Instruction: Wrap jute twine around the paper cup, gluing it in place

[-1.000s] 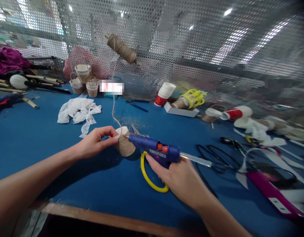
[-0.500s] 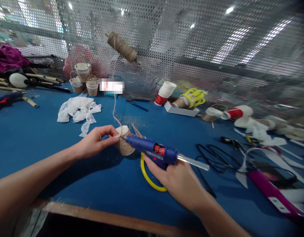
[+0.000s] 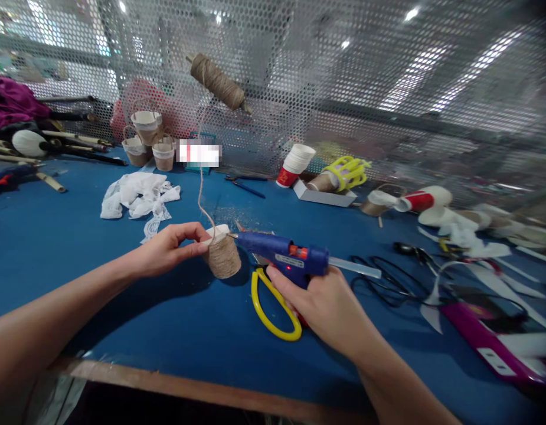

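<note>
Near the left hand [image 3: 177, 249], pinching a brown-twine-wrapped white cup [image 3: 224, 260], yellow-handled scissors [image 3: 255, 301] are overlapped by the right hand [image 3: 328, 304], gripping a blue glue gun [image 3: 273, 248].

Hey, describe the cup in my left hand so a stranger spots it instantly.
Over the blue table, find the left hand. It pinches a twine-wrapped cup by its white rim, near the tip of the glue gun. Unlike the handled baskets farther back, a strand runs from it up to the spool.

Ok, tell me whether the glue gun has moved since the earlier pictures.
Yes; against the stacked paper cups, the glue gun has shifted up and slightly right in the view.
</note>
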Tool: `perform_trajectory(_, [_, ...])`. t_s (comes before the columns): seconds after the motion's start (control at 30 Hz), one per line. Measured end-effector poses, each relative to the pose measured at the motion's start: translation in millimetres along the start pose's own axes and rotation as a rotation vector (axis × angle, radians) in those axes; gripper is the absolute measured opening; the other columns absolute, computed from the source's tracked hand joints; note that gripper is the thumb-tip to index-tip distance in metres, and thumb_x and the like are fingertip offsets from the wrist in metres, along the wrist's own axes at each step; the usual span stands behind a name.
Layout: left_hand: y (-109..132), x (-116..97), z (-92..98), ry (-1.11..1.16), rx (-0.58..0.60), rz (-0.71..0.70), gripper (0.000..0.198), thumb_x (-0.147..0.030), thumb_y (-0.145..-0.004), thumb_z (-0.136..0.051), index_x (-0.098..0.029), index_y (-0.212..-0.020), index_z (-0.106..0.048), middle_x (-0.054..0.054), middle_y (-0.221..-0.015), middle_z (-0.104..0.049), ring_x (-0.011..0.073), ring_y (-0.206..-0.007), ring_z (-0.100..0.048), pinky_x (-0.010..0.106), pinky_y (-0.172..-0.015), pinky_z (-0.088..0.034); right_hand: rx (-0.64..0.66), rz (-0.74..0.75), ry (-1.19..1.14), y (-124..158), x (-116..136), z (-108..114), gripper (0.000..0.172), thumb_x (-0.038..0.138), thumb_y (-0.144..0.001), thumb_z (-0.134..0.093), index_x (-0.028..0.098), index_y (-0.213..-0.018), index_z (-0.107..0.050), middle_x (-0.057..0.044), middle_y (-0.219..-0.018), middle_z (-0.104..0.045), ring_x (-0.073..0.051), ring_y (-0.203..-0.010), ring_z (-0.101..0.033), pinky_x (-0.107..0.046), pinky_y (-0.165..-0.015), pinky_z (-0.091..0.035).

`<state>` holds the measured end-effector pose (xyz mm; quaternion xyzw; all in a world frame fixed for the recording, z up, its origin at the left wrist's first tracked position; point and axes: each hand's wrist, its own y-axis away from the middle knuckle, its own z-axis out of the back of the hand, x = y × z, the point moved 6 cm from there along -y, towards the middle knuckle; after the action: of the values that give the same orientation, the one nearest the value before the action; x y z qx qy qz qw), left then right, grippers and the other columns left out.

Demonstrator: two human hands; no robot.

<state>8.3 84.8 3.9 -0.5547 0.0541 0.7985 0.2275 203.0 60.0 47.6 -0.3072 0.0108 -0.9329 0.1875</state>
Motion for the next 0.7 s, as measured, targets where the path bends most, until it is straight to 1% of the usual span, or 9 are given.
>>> perform_trajectory(0.13, [0.2, 1.5, 0.3, -0.001, -0.005, 0.017, 0.016, -0.029, -0.081, -0.049, -0.014, -0.079, -0.053, 0.006, -0.085, -0.061, 0.016, -0.081, -0.054, 0.033, -0.079, -0.041, 0.022, -0.021, -0.061, 2.2, -2.4, -4.2, 0.023, 0.029, -0.079, -0.048, 0.017, -0.06, -0.053, 0.004, -0.039, -0.043, -0.01, -0.036, -0.042, -0.022, -0.034, -0.034])
perform_trajectory(0.27, [0.4, 0.1, 0.3, 0.001, 0.006, 0.012, 0.015, -0.028, -0.081, -0.049, -0.013, -0.079, -0.053, 0.006, -0.084, -0.06, 0.0164, -0.083, -0.054, 0.033, -0.08, -0.041, 0.0, -0.02, -0.093, 0.0, -4.5, -1.9, 0.022, 0.028, -0.079, -0.047, 0.017, -0.061, -0.053, 0.005, -0.039, -0.045, -0.009, -0.034, -0.042, -0.022, -0.033, -0.034])
perform_trajectory(0.4, [0.2, -0.6, 0.7, 0.011, 0.009, -0.001, 0.015, -0.028, -0.081, -0.05, -0.014, -0.077, -0.052, 0.005, -0.084, -0.061, 0.0164, -0.085, -0.055, 0.033, -0.081, -0.042, 0.008, -0.006, -0.149, -0.9, -1.6, -0.4, 0.026, 0.027, -0.079, -0.047, 0.019, -0.056, -0.05, 0.004, -0.038, -0.048, -0.009, -0.033, -0.046, -0.021, -0.035, -0.039])
perform_trajectory(0.53, [0.3, 1.6, 0.7, 0.017, 0.006, 0.008, 0.016, -0.03, -0.082, -0.05, -0.014, -0.078, -0.053, 0.005, -0.085, -0.062, 0.0159, -0.083, -0.055, 0.033, -0.079, -0.042, 0.037, -0.069, -0.187, 1.2, -2.7, -2.8, 0.03, 0.03, -0.079, -0.049, 0.02, -0.052, -0.044, 0.004, -0.037, -0.048, -0.009, -0.033, -0.046, -0.022, -0.038, -0.041])
perform_trajectory(0.7, [0.7, 1.1, 1.4, 0.016, 0.001, -0.006, 0.016, -0.03, -0.08, -0.051, -0.015, -0.076, -0.053, 0.005, -0.085, -0.061, 0.0161, -0.084, -0.054, 0.033, -0.081, -0.041, 0.011, -0.152, -0.206, -0.9, -9.9, -2.2, 0.025, 0.03, -0.076, -0.052, 0.02, -0.054, -0.044, 0.005, -0.035, -0.045, -0.01, -0.033, -0.047, -0.023, -0.038, -0.042])
